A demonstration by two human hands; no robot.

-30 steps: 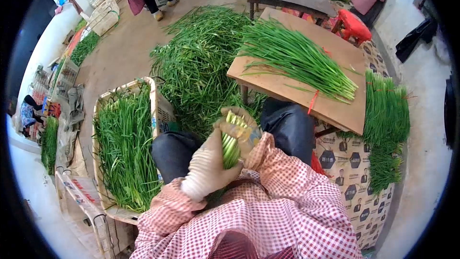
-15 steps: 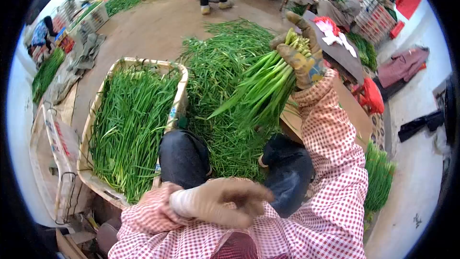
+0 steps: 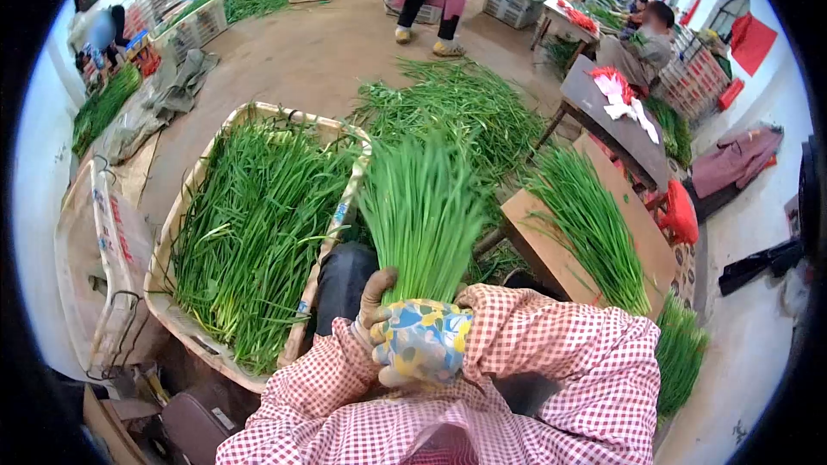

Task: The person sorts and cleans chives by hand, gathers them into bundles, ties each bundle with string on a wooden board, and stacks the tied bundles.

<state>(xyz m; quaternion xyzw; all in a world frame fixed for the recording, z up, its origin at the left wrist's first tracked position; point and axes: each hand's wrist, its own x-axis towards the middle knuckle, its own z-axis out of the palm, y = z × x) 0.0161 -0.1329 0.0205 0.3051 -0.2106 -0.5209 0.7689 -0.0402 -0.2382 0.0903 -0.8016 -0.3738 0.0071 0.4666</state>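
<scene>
A bunch of garlic chives [image 3: 422,215] stands in front of my lap, its leaves fanned out away from me and slightly blurred. My right hand [image 3: 422,340], in a glove with a blue and yellow pattern, wraps across the base of the bunch. On the left side of the base, my left hand [image 3: 375,297] grips too, in a brownish glove and partly covered by the right. The stem ends are hidden by the gloves. Beside my left knee, a white plastic crate [image 3: 164,245] is filled with loose chives [image 3: 258,232].
More chives [image 3: 448,108] lie heaped on the floor ahead. To my right, another bunch of chives [image 3: 594,224] rests on a wooden board [image 3: 534,215], near a dark table [image 3: 603,95] with red and white items. A person's legs [image 3: 431,0] stand farther off; others sit at right.
The bunch has come from the upper right down to the front of my lap, its leaves now pointing away. My left hand, earlier apart from it, has taken hold of it.
</scene>
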